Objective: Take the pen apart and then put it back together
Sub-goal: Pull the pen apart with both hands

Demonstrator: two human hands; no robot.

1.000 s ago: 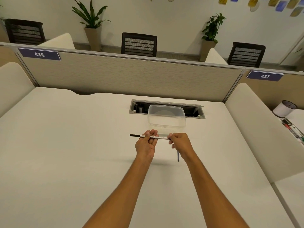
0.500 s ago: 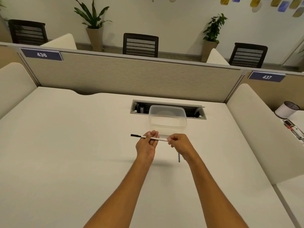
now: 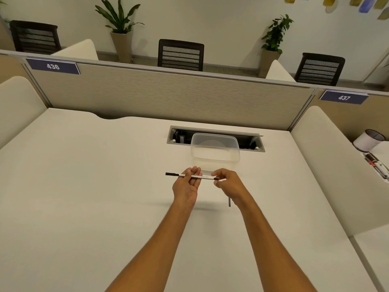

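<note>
Both hands meet above the middle of the bench (image 3: 84, 186) and share one pen (image 3: 192, 176) between them. The left hand (image 3: 186, 186) has its fingers curled up around the white barrel, with the thumb side under it, so it grips the pen near the middle. The right hand (image 3: 228, 184) bends its fingers at the right end of the pen and pinches that end with the fingertips. The pen is thin and straight, with a white barrel that carries small print and a black part at the left tip; another dark bit shows at the right end. Its long axis runs left to right, almost level, and the black tip points to the left. It is held in the air just in front of a clear plastic container (image 3: 214, 151), which is rectangular with rounded corners and stands on the bench. A short, thin dark rod (image 3: 229, 202) lies on the bench just beside the right wrist, and it points away from the person. The bench surface is smooth and cream-white.
</note>
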